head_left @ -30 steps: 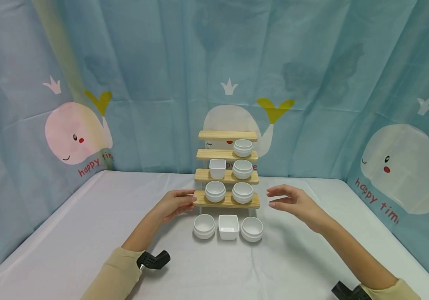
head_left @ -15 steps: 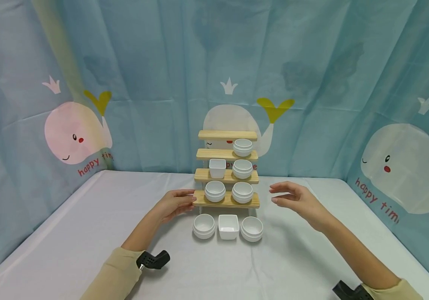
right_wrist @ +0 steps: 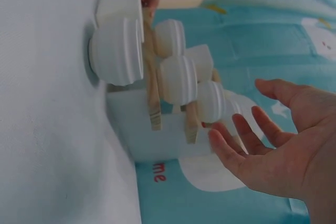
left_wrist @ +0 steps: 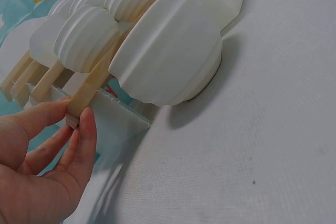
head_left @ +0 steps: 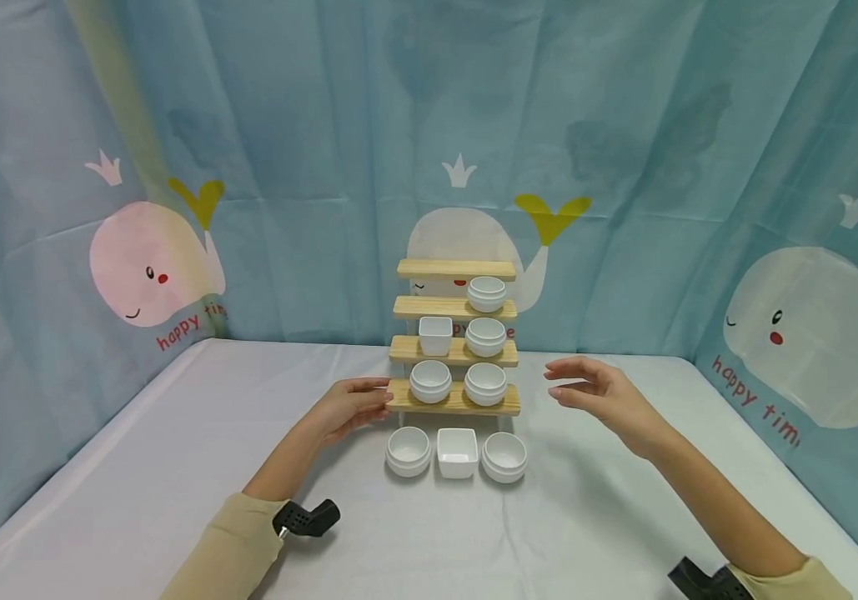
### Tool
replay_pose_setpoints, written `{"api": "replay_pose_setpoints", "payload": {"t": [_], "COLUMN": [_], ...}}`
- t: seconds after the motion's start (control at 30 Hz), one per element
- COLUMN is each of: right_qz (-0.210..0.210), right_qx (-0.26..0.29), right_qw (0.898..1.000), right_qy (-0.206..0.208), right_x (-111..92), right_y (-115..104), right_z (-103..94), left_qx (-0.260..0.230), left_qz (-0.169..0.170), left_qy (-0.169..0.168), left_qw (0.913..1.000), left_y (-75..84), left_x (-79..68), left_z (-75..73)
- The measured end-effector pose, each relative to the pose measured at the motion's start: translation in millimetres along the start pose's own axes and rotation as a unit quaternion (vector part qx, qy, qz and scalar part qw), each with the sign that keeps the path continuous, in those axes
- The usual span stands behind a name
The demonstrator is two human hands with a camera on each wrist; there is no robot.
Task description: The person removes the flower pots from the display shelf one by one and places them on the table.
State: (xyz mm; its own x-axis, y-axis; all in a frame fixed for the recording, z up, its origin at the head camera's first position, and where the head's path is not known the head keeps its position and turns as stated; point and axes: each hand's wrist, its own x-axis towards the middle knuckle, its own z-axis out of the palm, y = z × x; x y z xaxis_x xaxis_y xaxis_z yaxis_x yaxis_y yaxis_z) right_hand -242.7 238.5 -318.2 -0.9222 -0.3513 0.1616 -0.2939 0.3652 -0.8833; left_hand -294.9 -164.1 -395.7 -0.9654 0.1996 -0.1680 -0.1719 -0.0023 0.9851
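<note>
A tiered display stand with several wooden shelves (head_left: pixel 490 403) and clear side panels (left_wrist: pixel 113 121) stands mid-table. My left hand (head_left: pixel 353 408) pinches the left end of its lowest shelf between thumb and fingers, as the left wrist view shows. My right hand (head_left: pixel 599 402) hovers to the right of the stand, fingers parted and relaxed, holding nothing. Two round white bowls (head_left: pixel 430 382) sit on the lowest shelf. Above are a square white bowl (head_left: pixel 435 336) and a round bowl (head_left: pixel 485 337), then one more round bowl (head_left: pixel 486 294) on the right. The top shelf (head_left: pixel 455 269) bears nothing.
On the white tablecloth (head_left: pixel 413 542) before the stand, a square bowl (head_left: pixel 457 454) sits between two round bowls, left (head_left: pixel 408 452) and right (head_left: pixel 504 457). A blue curtain (head_left: pixel 308 125) with whale prints hangs behind and along both sides.
My right hand has drifted slightly right and up, away from the stand. My left hand stays on the lowest shelf, and the bowls keep their places.
</note>
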Motion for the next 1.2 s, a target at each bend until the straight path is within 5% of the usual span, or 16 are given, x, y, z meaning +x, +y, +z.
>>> {"api": "replay_pose_setpoints", "payload": {"t": [1.2], "right_qz": [0.002], "right_qx": [-0.019], "right_qw": [1.000], "right_qy": [-0.009], "right_x": [18], "right_y": [-12], "right_z": [-9.5], "left_qx": [-0.007], "left_qz": [0.010], "left_qy": [-0.007], "left_qw": [0.9999], "left_y": [0.7], "left_x": [-1.9], "left_z": [-0.2]}}
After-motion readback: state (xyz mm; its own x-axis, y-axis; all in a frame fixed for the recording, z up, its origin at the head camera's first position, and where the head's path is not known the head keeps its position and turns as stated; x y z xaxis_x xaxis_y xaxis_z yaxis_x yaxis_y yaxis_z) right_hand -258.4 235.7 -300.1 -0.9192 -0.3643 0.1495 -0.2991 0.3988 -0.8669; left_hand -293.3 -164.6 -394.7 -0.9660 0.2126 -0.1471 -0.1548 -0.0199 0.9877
